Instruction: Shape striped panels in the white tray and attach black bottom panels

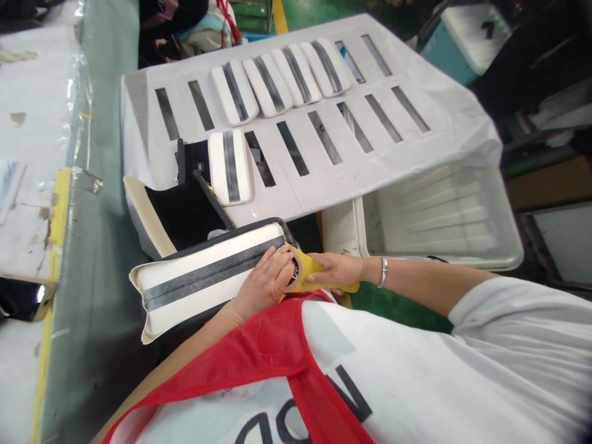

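My left hand [269,276] lies over the right end of a long white bag piece [185,280], its fingers bent together and pressing on it. Along the middle of this piece runs a dark grey stripe, and its edge is black. In my right hand [340,270] is a yellow tool [308,274] with a curved, pale-rimmed end. That end meets the corner of the bag piece beside my left fingertips. The tool's exact kind is unclear, and my right fingers are partly hidden beneath it.
Beyond my hands stands a white slotted rack [296,197] carrying several striped white pieces [282,80]. An open black-lined bag [185,209] leans at its near left corner. A translucent bin [439,216] sits at right. Far left, a phone [23,299] lies on a worn worktable [28,123].
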A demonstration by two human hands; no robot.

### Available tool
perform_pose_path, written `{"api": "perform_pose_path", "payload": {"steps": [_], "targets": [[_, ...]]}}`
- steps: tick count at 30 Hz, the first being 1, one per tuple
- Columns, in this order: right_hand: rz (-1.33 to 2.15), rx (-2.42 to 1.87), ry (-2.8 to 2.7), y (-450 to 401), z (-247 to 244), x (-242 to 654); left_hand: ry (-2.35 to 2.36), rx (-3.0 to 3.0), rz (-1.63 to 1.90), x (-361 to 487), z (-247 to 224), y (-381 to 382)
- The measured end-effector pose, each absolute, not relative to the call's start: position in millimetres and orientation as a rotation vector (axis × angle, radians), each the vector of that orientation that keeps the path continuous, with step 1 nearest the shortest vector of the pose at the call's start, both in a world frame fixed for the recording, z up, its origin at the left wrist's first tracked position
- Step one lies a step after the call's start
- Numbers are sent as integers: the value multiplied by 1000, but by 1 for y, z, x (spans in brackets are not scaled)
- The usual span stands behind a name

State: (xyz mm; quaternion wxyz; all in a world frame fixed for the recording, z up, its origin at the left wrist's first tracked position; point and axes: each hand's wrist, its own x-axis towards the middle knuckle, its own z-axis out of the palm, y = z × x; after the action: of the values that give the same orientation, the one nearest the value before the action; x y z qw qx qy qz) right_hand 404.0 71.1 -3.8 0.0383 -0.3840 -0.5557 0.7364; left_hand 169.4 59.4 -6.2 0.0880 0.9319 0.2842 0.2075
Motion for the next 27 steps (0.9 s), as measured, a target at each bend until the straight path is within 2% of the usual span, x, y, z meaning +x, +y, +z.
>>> {"api": "perform_pose_path", "payload": {"steps": [7,20,27], "targets": [[2223,-1281,-1631,61,-4,399,798,2672,503,160,-7,55],[2329,-1219,-1443,57,-2,393,866,2740,604,164,-3,55],[2276,-1256,-1314,54,-5,388,1035,2844,499,172,3,63]]}}
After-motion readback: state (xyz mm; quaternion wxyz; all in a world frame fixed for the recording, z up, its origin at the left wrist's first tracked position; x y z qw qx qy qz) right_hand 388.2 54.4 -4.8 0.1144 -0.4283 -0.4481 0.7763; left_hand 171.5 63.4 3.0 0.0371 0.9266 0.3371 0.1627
